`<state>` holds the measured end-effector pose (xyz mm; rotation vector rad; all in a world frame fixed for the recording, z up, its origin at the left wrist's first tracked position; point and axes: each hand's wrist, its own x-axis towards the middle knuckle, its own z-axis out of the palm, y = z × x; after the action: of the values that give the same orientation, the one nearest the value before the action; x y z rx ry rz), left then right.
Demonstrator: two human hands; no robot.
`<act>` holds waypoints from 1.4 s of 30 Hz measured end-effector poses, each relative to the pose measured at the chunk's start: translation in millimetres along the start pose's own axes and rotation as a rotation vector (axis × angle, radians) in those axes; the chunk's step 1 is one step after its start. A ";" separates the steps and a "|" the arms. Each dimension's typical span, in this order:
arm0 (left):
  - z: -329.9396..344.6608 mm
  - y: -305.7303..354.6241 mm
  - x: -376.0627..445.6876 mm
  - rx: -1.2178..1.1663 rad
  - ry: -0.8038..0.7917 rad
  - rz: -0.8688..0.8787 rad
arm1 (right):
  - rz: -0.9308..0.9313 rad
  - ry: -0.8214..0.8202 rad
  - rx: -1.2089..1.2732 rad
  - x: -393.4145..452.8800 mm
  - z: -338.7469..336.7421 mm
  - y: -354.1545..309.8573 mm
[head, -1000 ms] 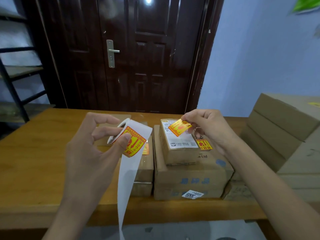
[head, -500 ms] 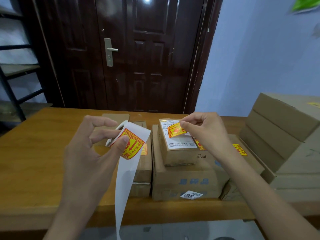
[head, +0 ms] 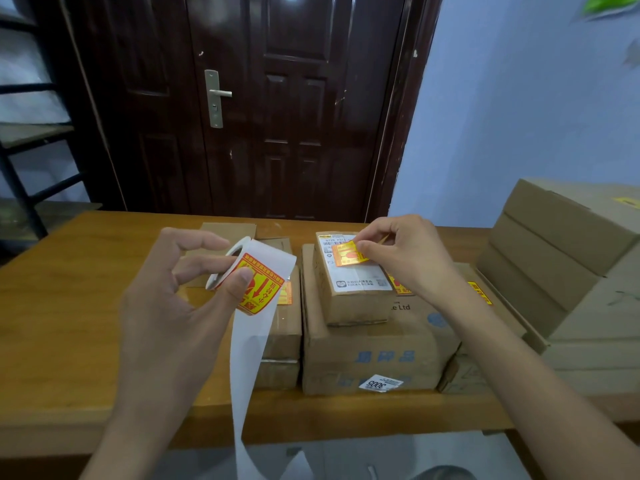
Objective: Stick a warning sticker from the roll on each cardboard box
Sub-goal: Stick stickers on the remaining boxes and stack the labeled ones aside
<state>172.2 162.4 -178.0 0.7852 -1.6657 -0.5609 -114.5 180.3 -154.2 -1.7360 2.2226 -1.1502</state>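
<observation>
Wooden table carrying cardboard boxes. At three o'clock, a stack of large plain boxes with a yellow label at its top edge. Centre, a large printed box already stickered, supporting a small box with a white shipping label. At nine o'clock of these, a left box, also stickered. Most visible boxes appear done; the small box seems next. Left hand pinches the sticker roll, its white backing strip hanging below the table edge. Right hand pinches a glossy red-and-yellow warning sticker just over the small box; contact cannot be judged.
</observation>
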 end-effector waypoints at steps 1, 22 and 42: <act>0.2 0.1 -0.4 0.001 0.009 -0.006 | 0.002 -0.016 0.000 1.6 -0.8 -0.5; -1.5 0.5 -0.6 0.009 -0.021 -0.008 | -0.075 -0.009 -0.152 -2.0 1.7 -6.0; -40.6 -19.4 -22.2 0.022 0.157 -0.153 | 0.048 0.037 -0.265 -79.0 42.3 -27.9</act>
<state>218.2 167.9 -197.0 0.9543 -1.4781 -0.5721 -43.8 226.0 -195.8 -1.7511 2.5226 -0.9206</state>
